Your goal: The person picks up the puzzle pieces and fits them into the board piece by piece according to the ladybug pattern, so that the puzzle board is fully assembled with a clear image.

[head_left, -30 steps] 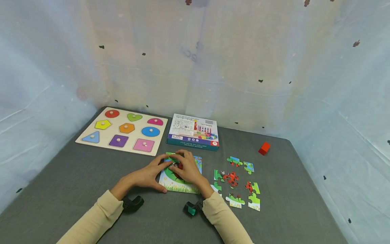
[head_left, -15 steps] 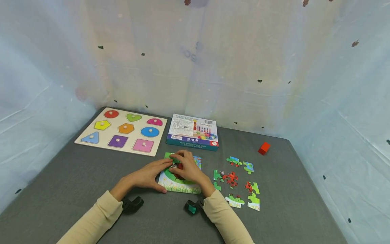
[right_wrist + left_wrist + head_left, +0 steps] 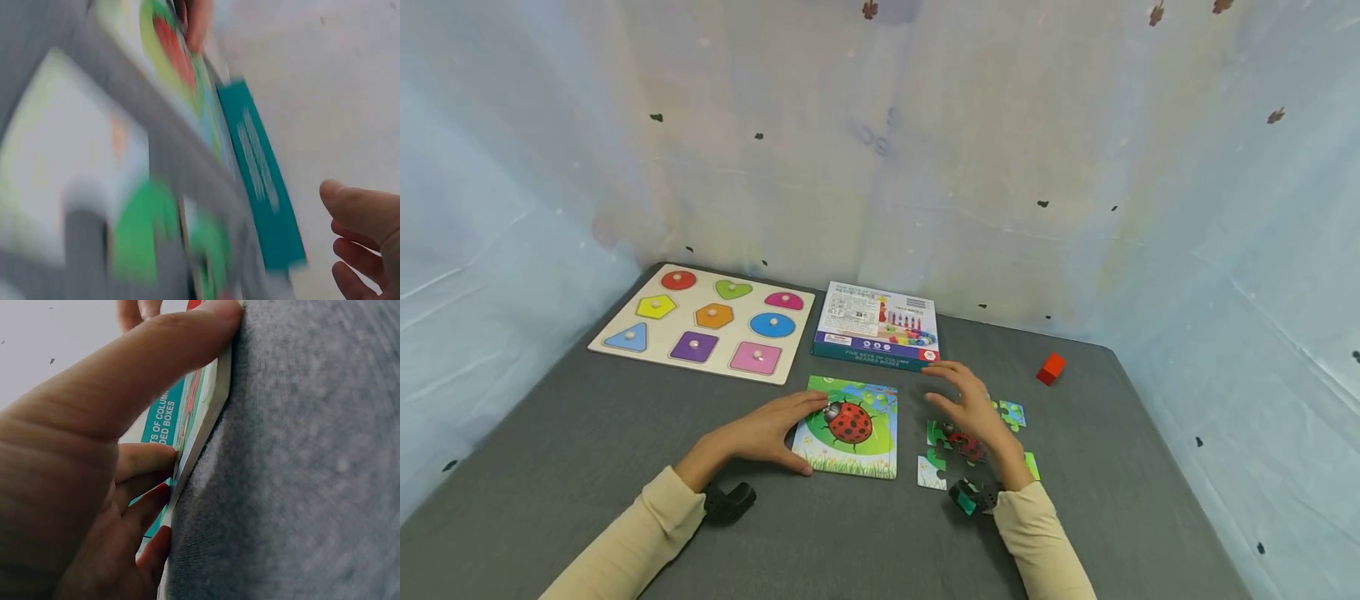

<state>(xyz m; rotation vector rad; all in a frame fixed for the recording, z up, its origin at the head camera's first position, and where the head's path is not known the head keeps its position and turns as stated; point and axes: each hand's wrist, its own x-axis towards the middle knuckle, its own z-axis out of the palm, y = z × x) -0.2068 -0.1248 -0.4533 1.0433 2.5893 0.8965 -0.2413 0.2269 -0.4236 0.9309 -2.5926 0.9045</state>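
A square ladybug puzzle board (image 3: 852, 423) lies flat on the table, its ladybug picture facing up. My left hand (image 3: 763, 432) holds its left side, thumb at the near corner and fingertips further up the edge; in the left wrist view the thumb (image 3: 169, 353) and fingertips touch that edge. My right hand (image 3: 973, 408) hovers above loose jigsaw pieces (image 3: 931, 471) right of the board, fingers apart and nothing between them. That hand and wrist hide several pieces. In the blurred right wrist view, pieces (image 3: 134, 250) lie below the hand.
Behind the board stands a flat box (image 3: 876, 325) of beaded columns. A wooden shape board (image 3: 700, 325) with knobbed pieces lies at the back left. A red block (image 3: 1051, 368) sits at the back right of the grey table (image 3: 1120, 500). Pale sheeting surrounds the table.
My right hand has lifted off the puzzle board and moved right over the loose pieces, uncovering the ladybug picture. My left hand has stayed at the board's left edge.
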